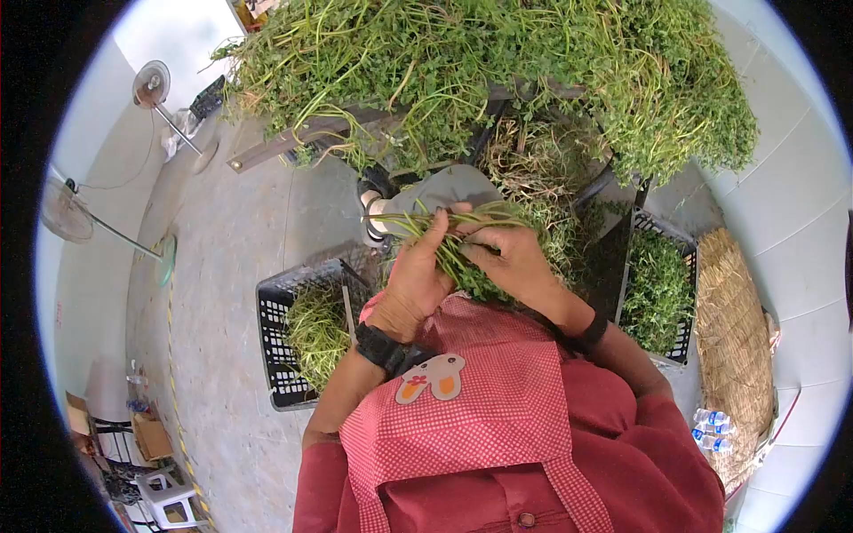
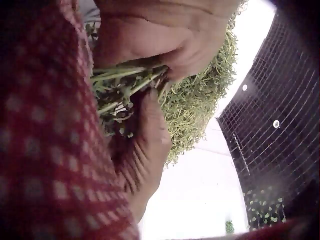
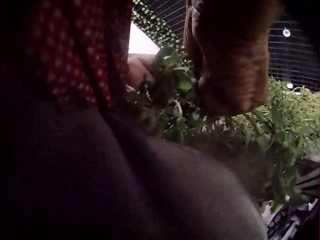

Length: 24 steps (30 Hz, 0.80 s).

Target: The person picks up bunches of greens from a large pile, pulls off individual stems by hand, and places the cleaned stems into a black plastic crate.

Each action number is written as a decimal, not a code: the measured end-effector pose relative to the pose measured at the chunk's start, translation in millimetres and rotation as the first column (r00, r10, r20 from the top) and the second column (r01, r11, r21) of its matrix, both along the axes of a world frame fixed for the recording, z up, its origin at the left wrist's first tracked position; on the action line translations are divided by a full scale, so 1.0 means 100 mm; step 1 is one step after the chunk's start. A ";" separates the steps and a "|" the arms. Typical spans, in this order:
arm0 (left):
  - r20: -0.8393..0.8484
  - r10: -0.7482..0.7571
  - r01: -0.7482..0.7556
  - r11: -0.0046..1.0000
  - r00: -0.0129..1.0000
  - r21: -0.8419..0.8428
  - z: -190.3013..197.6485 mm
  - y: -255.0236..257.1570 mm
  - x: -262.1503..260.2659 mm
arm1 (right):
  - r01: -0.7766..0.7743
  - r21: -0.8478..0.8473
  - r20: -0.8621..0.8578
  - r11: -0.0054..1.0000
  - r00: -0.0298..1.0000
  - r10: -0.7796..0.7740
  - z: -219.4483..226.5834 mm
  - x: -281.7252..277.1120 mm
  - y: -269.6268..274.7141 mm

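A bunch of green herb stems (image 1: 453, 244) lies across my lap, above a red checked apron (image 1: 480, 391). My left hand (image 1: 419, 271) grips the stems from the left, thumb up along them. My right hand (image 1: 511, 258) curls round the same bunch from the right. In the left wrist view the left hand (image 2: 145, 145) and the right hand (image 2: 170, 35) close on the stems (image 2: 125, 82) from both sides. The right wrist view shows the right hand (image 3: 230, 70) over the leafy end of the bunch (image 3: 175, 100).
A big heap of the same greens (image 1: 498, 71) is piled on a table in front. A black crate (image 1: 283, 342) with cut stems sits at my left, another black crate (image 1: 662, 284) of greens at my right. Straw mat (image 1: 733, 338), fans and concrete floor lie around.
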<state>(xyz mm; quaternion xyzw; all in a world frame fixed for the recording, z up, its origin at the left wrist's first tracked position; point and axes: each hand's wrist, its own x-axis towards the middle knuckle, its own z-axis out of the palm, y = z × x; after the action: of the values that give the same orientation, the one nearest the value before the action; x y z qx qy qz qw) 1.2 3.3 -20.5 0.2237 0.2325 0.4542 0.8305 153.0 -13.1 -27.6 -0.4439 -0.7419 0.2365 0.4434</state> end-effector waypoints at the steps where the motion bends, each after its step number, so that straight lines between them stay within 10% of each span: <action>1: 0.003 0.001 -0.001 0.999 1.000 0.036 0.00 0.00 0.00 | 0.021 0.090 0.012 0.996 1.000 -0.022 -0.05 -0.01 0.06; 5: -0.141 0.084 -0.071 0.992 0.986 0.100 -0.15 0.02 -0.04 | 0.013 -0.101 0.061 0.995 0.998 -0.007 0.08 0.09 -0.01; 7: -0.458 0.215 -0.040 0.931 0.862 0.362 -0.17 0.02 0.00 | -0.431 -0.726 -0.503 0.536 0.864 0.015 0.20 0.15 -0.08; 11: -0.539 0.300 0.022 0.859 0.787 0.511 -0.14 0.04 0.04 | -0.684 -0.628 -0.712 0.370 0.698 0.081 0.23 0.22 -0.19; 12: -0.532 0.346 -0.006 0.842 0.773 0.539 -0.18 0.09 0.03 | -0.548 -0.654 -0.433 0.521 0.836 0.337 0.29 0.30 -0.22; 15: -0.431 0.340 -0.148 0.896 0.836 0.419 -0.21 0.12 -0.05 | -0.588 -0.544 -0.268 0.599 0.798 0.539 0.75 0.59 -0.44; 17: -0.328 0.292 -0.223 0.947 0.899 0.232 -0.20 0.08 -0.07 | -0.115 -0.122 -0.084 0.986 0.991 0.106 0.42 1.12 -0.41; 18: -0.298 0.231 -0.179 0.965 0.926 0.192 -0.12 0.05 -0.07 | 0.077 0.031 -0.411 0.997 0.910 -0.058 0.27 1.40 -0.28; 19: -0.262 0.177 -0.139 0.978 0.949 0.159 -0.07 0.05 -0.08 | 0.430 0.086 0.092 0.899 0.895 -0.437 0.34 1.83 -0.25; 21: -0.227 0.146 -0.123 0.986 0.963 0.116 -0.09 0.08 -0.12 | 0.824 0.059 0.513 0.564 0.460 -0.725 0.07 2.65 -0.19; 24: -0.157 0.106 -0.105 0.994 0.982 0.011 -0.11 0.11 -0.14 | 0.759 0.409 0.529 0.507 0.256 -0.809 -0.56 3.30 -0.38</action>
<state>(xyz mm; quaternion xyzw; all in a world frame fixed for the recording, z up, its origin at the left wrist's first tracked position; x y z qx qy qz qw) -12.6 14.1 -31.1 0.2474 0.3080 0.4788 0.7840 483.5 -51.6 -83.6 -0.7874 -0.5338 -0.2166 0.2196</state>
